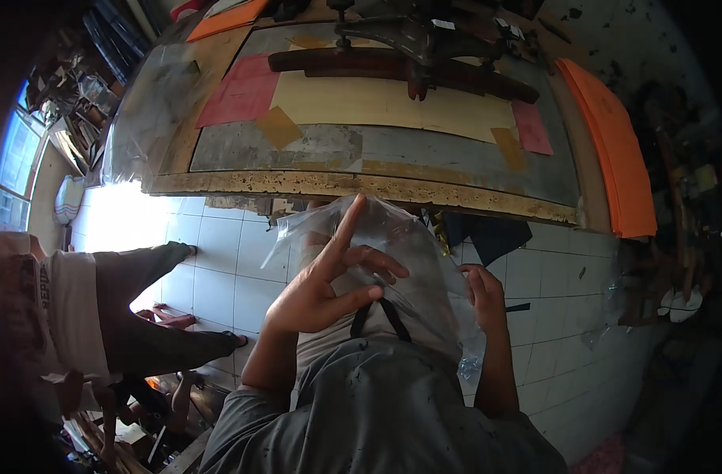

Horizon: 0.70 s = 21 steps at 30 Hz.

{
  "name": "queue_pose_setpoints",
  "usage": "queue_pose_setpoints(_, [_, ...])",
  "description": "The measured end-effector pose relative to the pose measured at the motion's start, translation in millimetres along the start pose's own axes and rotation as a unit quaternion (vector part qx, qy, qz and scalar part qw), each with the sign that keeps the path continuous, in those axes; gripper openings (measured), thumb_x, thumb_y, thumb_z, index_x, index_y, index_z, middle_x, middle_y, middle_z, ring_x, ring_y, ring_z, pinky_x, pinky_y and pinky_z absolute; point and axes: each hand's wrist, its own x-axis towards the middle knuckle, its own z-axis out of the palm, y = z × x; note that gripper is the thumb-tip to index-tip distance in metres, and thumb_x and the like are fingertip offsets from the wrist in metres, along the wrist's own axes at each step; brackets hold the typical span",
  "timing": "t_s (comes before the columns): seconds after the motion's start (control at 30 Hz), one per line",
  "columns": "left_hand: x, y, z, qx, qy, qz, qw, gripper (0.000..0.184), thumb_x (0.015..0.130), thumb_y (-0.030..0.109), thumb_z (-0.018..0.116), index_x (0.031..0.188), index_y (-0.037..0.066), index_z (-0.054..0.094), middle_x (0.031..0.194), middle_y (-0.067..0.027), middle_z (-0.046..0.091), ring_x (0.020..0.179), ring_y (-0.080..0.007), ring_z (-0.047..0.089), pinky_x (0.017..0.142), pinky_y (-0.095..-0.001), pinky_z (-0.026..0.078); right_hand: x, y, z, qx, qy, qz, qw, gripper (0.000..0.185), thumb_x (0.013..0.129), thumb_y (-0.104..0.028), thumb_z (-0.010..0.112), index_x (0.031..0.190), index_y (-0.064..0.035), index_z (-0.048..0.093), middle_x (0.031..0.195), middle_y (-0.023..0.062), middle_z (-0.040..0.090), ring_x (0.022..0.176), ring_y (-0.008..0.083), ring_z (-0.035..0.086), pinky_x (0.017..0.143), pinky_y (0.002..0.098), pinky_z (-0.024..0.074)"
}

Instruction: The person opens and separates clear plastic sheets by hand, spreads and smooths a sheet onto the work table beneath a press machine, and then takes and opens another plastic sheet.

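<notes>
A thin clear plastic sheet point(420, 245), possibly a bag, spreads in front of my body below the table's front edge. My left hand point(329, 276) is against it with the index finger stretched up, the thumb apart and the other fingers loosely bent. Whether that hand is inside the plastic or in front of it, I cannot tell. On the right, my right hand point(485, 294) has its fingers closed at the sheet's right edge. Crumpled plastic hangs below, beside my right forearm.
The worktable point(377, 186) has a worn wooden front edge. On it lie a yellow sheet point(377, 103), pink sheets point(238, 91) and a dark metal clamp frame point(416, 47). Folded orange material point(614, 150) rests at right. Another person point(76, 308) stands on the tiled floor at left.
</notes>
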Motion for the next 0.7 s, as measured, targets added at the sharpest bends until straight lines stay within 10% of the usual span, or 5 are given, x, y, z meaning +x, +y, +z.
queue_pose_setpoints(0.1, [-1.6, 5.1, -7.4, 0.116, 0.002, -0.048, 0.992, 0.085, 0.103, 0.008, 0.064, 0.167, 0.001, 0.009, 0.111, -0.0131, 0.079, 0.113, -0.021, 0.072, 0.103, -0.0412, 0.049, 0.7, 1.3, -4.9, 0.011, 0.028, 0.015, 0.999, 0.037, 0.111, -0.036, 0.055, 0.116, -0.0041, 0.072, 0.067, -0.0099, 0.041, 0.058, -0.0002, 0.033, 0.053, 0.0225, 0.0266])
queue_pose_setpoints(0.37, [-2.5, 4.3, 0.0, -0.105, 0.018, -0.047, 0.993, 0.04, 0.109, 0.009, 0.053, 0.147, -0.004, 0.05, 0.11, -0.0135, 0.079, 0.111, -0.0202, 0.072, 0.1, -0.0344, 0.055, -1.9, 1.0, -10.7, -0.009, 0.045, 0.02, 0.999, 0.028, 0.11, -0.026, 0.056, 0.114, -0.0021, 0.07, 0.064, -0.0114, 0.039, 0.053, -0.001, 0.029, 0.049, 0.0225, 0.0204])
queue_pose_setpoints(0.7, [-3.7, 11.0, 0.4, -0.126, 0.035, -0.075, 0.989, 0.05, 0.112, 0.018, 0.051, 0.155, -0.005, 0.041, 0.127, -0.0207, 0.072, 0.112, -0.0274, 0.07, 0.099, -0.0395, 0.054, -5.6, 1.6, -9.1, -0.006, 0.062, 0.0, 0.998, 0.029, 0.11, -0.027, 0.056, 0.114, -0.0021, 0.069, 0.066, -0.0116, 0.039, 0.054, -0.0019, 0.028, 0.048, 0.0223, 0.0187])
